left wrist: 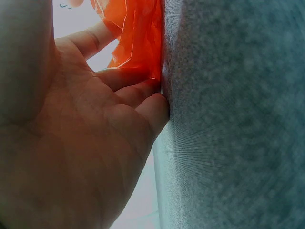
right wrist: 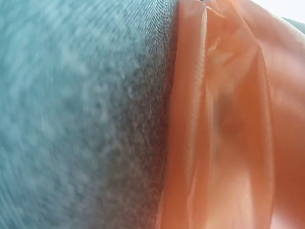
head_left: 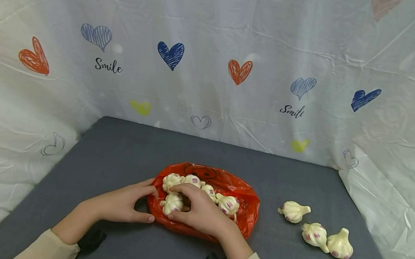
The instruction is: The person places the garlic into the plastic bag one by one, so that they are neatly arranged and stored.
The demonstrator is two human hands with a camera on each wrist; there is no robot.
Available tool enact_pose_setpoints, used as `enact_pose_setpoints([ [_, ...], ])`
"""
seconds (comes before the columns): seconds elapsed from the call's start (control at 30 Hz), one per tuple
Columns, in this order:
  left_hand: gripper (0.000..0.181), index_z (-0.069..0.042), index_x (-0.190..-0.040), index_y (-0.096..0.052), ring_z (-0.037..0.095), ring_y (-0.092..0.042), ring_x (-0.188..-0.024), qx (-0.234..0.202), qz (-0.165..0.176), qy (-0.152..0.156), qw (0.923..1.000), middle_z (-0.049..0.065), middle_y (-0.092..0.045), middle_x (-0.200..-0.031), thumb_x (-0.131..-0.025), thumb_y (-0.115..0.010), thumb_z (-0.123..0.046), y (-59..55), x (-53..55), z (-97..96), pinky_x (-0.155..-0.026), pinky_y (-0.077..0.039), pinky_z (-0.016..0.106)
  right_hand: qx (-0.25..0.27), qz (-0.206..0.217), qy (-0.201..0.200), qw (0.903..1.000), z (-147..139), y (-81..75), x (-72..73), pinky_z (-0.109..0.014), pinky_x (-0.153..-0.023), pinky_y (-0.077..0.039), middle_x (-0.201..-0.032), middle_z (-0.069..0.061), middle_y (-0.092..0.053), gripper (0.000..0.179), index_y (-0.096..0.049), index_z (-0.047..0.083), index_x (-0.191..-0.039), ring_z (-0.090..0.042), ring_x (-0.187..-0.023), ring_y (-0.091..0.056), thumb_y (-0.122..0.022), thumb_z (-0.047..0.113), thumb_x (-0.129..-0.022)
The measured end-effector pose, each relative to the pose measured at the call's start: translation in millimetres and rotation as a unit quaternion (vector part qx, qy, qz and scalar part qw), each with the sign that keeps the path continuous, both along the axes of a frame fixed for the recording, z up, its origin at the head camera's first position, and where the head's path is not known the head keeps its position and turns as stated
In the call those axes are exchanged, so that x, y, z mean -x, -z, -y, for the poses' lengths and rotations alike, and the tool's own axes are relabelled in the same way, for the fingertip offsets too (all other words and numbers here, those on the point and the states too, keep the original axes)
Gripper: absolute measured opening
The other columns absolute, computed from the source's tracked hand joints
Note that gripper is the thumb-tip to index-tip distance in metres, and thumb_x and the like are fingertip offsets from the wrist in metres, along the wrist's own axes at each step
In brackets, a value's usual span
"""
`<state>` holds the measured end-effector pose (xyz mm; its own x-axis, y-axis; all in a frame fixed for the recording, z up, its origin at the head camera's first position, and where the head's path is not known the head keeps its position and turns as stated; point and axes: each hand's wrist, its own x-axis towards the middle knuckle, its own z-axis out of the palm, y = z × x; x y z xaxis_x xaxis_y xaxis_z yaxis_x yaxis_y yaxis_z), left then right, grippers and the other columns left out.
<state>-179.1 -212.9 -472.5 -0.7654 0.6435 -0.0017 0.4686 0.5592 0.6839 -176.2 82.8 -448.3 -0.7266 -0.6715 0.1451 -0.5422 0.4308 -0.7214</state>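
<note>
A red plastic bag [head_left: 251, 198], its mouth spread wide, lies on the dark grey table with several garlic bulbs [head_left: 228, 204] inside. At the bag's left part my right hand [head_left: 201, 209] reaches in, thumb and index finger around one garlic bulb [head_left: 173, 204]. My left hand [head_left: 120, 201] is against the bag's left side, fingers loosely spread and touching its rim. Seen from the left wrist, the fingers [left wrist: 138, 93] lie along the red plastic, low by the table. In the right wrist view the bag's wall [right wrist: 228, 143] hides the right hand.
Right of the bag, three more garlic bulbs lie on the table [head_left: 128, 144]: one by itself [head_left: 294, 212], and a pair side by side [head_left: 314, 235]. A white curtain [head_left: 215, 23] printed with hearts hangs behind the table and along both sides.
</note>
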Motion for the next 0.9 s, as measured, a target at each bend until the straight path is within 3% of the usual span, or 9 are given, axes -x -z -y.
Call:
enact_pose_setpoints([
  [0.2,0.037,-0.038,-0.118,-0.063,0.04,-0.04,-0.155,0.002,-0.002,0.001,1.0,0.016,-0.036,-0.172,-0.096,-0.08,-0.061,-0.9,0.7,0.1,-0.116,-0.041,0.068,0.015,0.014,0.005,0.9998,-3,-7.5,-1.8,-0.036,-0.108,-0.054,-0.144,0.004,-0.066,0.058,-0.064,0.014,-0.149,-0.009,-0.126,-0.063,-0.087,0.028,-0.098],
  [0.43,0.037,-0.037,-0.119,-0.063,0.043,-0.037,-0.157,0.003,0.003,-0.001,1.0,0.019,-0.035,-0.172,-0.096,-0.081,-0.06,-2.8,0.7,-0.8,-0.118,-0.038,0.069,0.046,0.053,0.014,0.9974,-9,-17.4,-2.8,-0.041,-0.107,-0.057,-0.144,-0.002,-0.067,0.058,-0.062,0.012,-0.151,-0.018,-0.128,-0.067,-0.086,0.024,-0.099],
  [0.67,0.037,-0.036,-0.12,-0.063,0.045,-0.035,-0.158,0.004,0.003,0.0,1.0,0.021,-0.033,-0.173,-0.096,-0.081,-0.059,-2.1,0.5,-0.7,-0.118,-0.037,0.07,0.045,0.047,0.027,0.9975,-14,-19.7,-0.9,-0.041,-0.105,-0.057,-0.143,-0.005,-0.068,0.058,-0.062,0.012,-0.15,-0.028,-0.129,-0.068,-0.085,0.026,-0.099],
  [0.9,0.037,-0.036,-0.119,-0.063,0.048,-0.032,-0.159,0.006,0.009,-0.002,0.9999,0.023,-0.031,-0.174,-0.096,-0.08,-0.06,-1.2,0.5,0.0,-0.118,-0.036,0.072,0.051,0.052,0.039,0.9966,-18,-28.9,-3.4,-0.051,-0.107,-0.056,-0.148,-0.007,-0.065,0.063,-0.058,0.011,-0.154,-0.032,-0.129,-0.068,-0.085,0.026,-0.1],
])
